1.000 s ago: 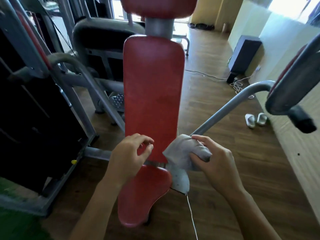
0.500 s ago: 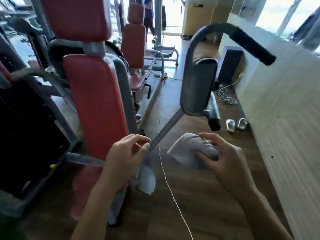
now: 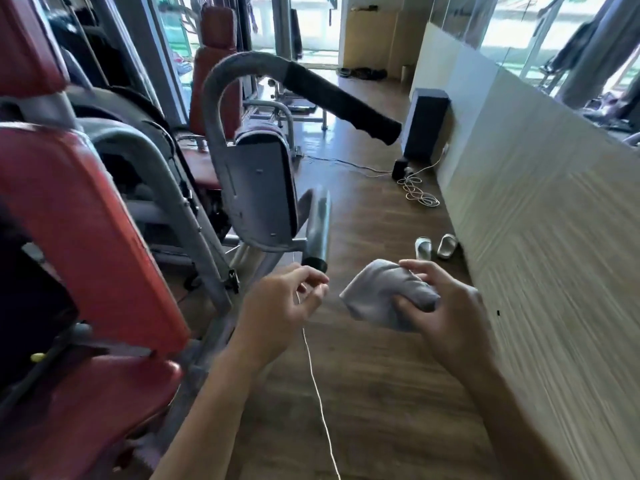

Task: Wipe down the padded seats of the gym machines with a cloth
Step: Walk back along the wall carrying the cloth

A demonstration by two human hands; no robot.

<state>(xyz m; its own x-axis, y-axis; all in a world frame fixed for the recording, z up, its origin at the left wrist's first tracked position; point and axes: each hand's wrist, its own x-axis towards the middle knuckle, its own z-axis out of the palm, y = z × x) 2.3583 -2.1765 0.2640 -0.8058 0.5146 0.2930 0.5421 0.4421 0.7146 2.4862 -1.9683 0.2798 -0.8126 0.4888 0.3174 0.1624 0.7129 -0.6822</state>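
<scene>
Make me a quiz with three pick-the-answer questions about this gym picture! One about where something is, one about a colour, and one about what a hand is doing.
1. Where are the sandals?
A. on the floor beside the wall
B. on a shelf
C. hanging from a hook

2. What colour is the cloth?
A. red
B. green
C. grey

3. What is the right hand doing?
A. lying flat and empty
B. gripping the cloth
C. waving in the air

Answers:
1 A, the pair lies on the wooden floor next to the wall.
2 C, the bunched cloth is plain grey.
3 B, its fingers are curled round the cloth.
</scene>
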